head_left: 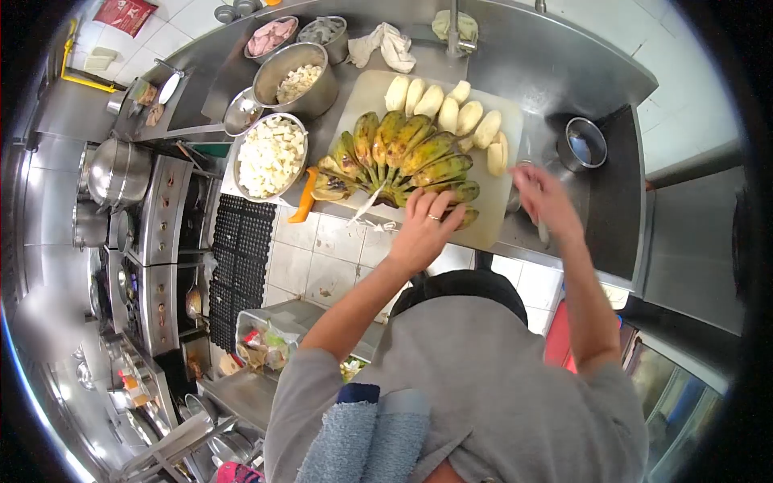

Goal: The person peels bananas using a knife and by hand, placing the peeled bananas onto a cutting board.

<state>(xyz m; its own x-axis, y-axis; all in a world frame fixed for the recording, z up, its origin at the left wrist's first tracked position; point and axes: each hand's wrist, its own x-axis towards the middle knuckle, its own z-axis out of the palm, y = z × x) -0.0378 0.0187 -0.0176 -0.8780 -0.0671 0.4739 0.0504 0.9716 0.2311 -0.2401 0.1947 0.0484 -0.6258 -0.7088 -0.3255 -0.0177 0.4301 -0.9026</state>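
Note:
A large bunch of green-yellow bananas [403, 149], with dark blotches, lies fanned out on a white cutting board [366, 97]. My left hand [427, 229], with a ring on one finger, has its fingers curled over the bananas at the near right end of the bunch. Peeled bananas [469, 117] rest along the far right part of the board. Off the board's right edge is my right hand [547, 201], smeared by motion. A small pale thing shows just below it, and I cannot tell whether the hand holds it. An orange-handled tool [304, 197] lies by the board's left edge.
To the left stand a bowl of white cubes [271, 157] and a metal pot [318, 101] of chopped pieces. A steel cup [581, 145] stands in the sink area at right. A cloth [382, 47] and the tap [455, 32] are behind the board. A waste bin [270, 338] stands below left.

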